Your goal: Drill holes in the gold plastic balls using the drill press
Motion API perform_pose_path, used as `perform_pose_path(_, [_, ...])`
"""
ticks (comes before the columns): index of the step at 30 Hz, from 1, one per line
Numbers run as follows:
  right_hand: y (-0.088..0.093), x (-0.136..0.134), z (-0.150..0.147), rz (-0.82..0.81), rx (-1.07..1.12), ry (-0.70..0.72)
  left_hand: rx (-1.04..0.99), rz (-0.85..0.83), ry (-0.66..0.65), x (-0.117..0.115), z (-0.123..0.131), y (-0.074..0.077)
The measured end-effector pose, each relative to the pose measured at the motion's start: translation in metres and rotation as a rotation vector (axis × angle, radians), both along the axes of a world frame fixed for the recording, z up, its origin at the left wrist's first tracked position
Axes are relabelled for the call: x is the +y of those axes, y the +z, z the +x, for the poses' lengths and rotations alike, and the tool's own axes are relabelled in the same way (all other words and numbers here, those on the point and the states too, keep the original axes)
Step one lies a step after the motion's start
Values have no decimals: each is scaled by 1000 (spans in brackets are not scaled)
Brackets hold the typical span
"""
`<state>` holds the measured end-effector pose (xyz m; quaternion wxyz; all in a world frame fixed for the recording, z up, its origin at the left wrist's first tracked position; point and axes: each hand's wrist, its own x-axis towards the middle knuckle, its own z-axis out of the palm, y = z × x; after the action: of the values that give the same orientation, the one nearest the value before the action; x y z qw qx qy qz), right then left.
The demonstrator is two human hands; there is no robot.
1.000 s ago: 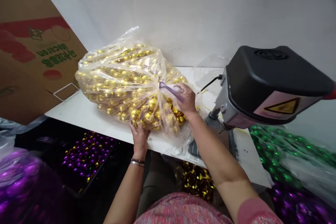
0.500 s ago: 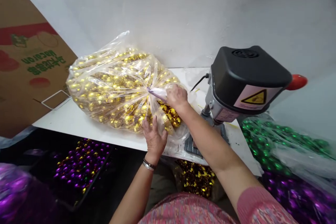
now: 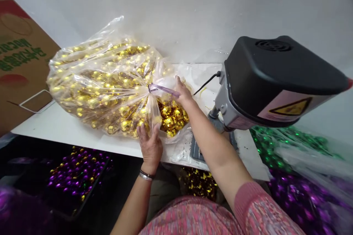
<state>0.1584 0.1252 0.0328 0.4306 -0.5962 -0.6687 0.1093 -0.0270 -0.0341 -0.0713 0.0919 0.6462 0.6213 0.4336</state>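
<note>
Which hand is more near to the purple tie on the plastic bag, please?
The right hand is nearer: it is at the loose end of the purple tie. The left hand is farther, lower down, on the clear plastic bag of gold baubles, below the tie.

The bag (image 3: 99, 88) lies on the counter (image 3: 60, 125), with a cardboard box (image 3: 22, 55) to its left, a machine (image 3: 275, 77) to its right, and a wall (image 3: 193, 7) behind it.

Clear plastic bag (image 3: 82, 58), gold baubles (image 3: 124, 125) inside, purple-tied neck (image 3: 157, 89)
</note>
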Motion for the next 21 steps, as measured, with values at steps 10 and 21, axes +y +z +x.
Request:
perform_pose_path(10, [-25,-136,22,12,-175,67,100,16,-244,-4,37,64])
perform_pose_path(21, [-66,-243,79,132,-299,348,456,-182,-185,20,48,82])
